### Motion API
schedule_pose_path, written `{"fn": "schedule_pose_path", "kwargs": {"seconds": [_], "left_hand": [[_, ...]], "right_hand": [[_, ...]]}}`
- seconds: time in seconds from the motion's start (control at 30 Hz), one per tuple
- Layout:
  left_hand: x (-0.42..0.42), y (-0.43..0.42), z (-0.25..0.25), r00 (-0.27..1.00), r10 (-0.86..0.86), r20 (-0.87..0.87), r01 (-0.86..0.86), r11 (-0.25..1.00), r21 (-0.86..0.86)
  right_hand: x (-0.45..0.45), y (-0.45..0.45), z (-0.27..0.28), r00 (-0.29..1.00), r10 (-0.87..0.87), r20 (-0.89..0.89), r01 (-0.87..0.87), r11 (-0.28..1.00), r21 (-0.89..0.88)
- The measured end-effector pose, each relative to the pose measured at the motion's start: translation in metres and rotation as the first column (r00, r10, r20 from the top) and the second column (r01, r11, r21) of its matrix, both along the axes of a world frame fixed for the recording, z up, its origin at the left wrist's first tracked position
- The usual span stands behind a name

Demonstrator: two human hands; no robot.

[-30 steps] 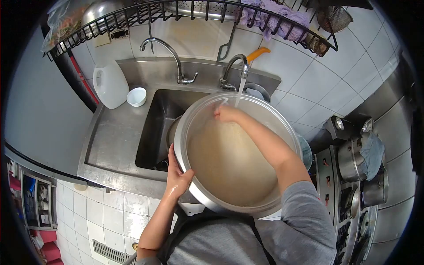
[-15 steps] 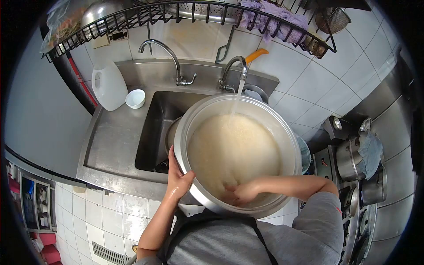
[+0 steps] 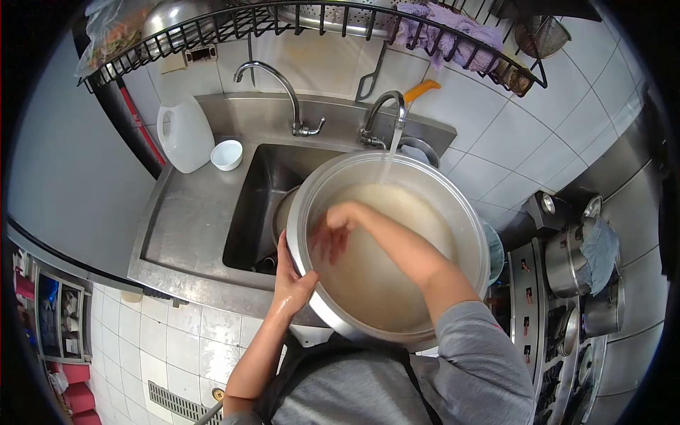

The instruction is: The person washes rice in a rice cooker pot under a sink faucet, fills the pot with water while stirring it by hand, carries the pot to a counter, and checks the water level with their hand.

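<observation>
A large round metal pot (image 3: 326,312) tilts slightly at the sink's right side, holding cloudy, whitish-tan water (image 3: 386,290). My left hand (image 3: 292,285) grips the pot's left side, thumb near the rim and fingers along the outer wall. Inside, my right hand (image 3: 335,228) is at the left part of the water, with curved fingers apart and partly under the surface. I cannot see anything held in it. From the right faucet (image 3: 389,99) a stream of water runs into the pot's far side. Whatever lies at the bottom is hidden by the cloudiness.
Left of the pot is the steel sink basin (image 3: 258,191). A white bowl (image 3: 227,155) and a white plastic jug (image 3: 185,134) stand on the counter, near the left faucet (image 3: 280,78). A black wire rack (image 3: 312,28) hangs overhead. Metal pots (image 3: 563,265) stand on the right.
My right hand has swept from the pot's near side to its left side, the forearm now crossing the water. My left hand keeps its grip. The view has shifted slightly.
</observation>
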State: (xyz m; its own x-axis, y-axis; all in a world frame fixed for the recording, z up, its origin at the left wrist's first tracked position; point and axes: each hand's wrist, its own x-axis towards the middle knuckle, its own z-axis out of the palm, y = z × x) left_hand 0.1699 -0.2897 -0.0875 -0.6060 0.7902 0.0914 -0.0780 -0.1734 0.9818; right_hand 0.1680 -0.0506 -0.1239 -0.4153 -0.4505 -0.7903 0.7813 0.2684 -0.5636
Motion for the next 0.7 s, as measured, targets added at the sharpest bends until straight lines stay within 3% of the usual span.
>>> {"fn": "schedule_pose_path", "kwargs": {"seconds": [0.13, 0.2, 0.3, 0.33, 0.4, 0.47, 0.5, 0.57, 0.63, 0.7], "left_hand": [[0.0, 0.001, -0.001, 1.0, 0.01, -0.012, -0.009, 1.0, 0.013], [-0.001, 0.001, -0.003, 1.0, 0.004, -0.018, -0.004, 1.0, 0.014], [-0.001, 0.002, -0.004, 1.0, -0.003, -0.012, 0.003, 1.0, 0.026], [0.0, 0.001, -0.002, 1.0, -0.008, 0.01, 0.008, 0.999, 0.033], [0.001, 0.001, 0.001, 0.999, -0.015, 0.036, 0.014, 0.999, 0.041], [0.001, 0.002, 0.001, 0.999, -0.016, 0.042, 0.014, 0.999, 0.045], [0.001, 0.002, 0.002, 0.999, -0.017, 0.042, 0.015, 0.999, 0.046], [0.001, 0.002, 0.002, 0.999, -0.016, 0.044, 0.014, 0.999, 0.05], [0.0, 0.002, -0.001, 0.999, -0.016, 0.049, 0.013, 0.998, 0.058], [0.0, 0.002, -0.002, 0.999, -0.012, 0.051, 0.009, 0.998, 0.057]], "right_hand": [[0.017, 0.064, 0.005, 0.889, -0.411, -0.202, 0.408, 0.911, -0.06], [0.032, 0.09, 0.001, 0.773, -0.546, -0.323, 0.594, 0.801, 0.069], [0.056, 0.107, 0.003, 0.58, -0.575, -0.577, 0.803, 0.522, 0.287], [0.065, 0.121, -0.009, 0.658, -0.355, -0.664, 0.726, 0.532, 0.436], [0.079, 0.152, -0.046, 0.736, 0.132, -0.664, 0.565, 0.421, 0.71], [0.095, 0.12, -0.042, 0.819, 0.253, -0.515, 0.429, 0.326, 0.842], [0.104, 0.095, -0.037, 0.85, 0.306, -0.43, 0.356, 0.27, 0.895], [0.121, 0.045, -0.011, 0.883, 0.331, -0.334, 0.205, 0.369, 0.906], [0.131, -0.02, 0.027, 0.939, 0.216, -0.267, 0.175, 0.367, 0.913], [0.142, -0.064, 0.041, 0.971, 0.08, -0.227, 0.163, 0.471, 0.867]]}}
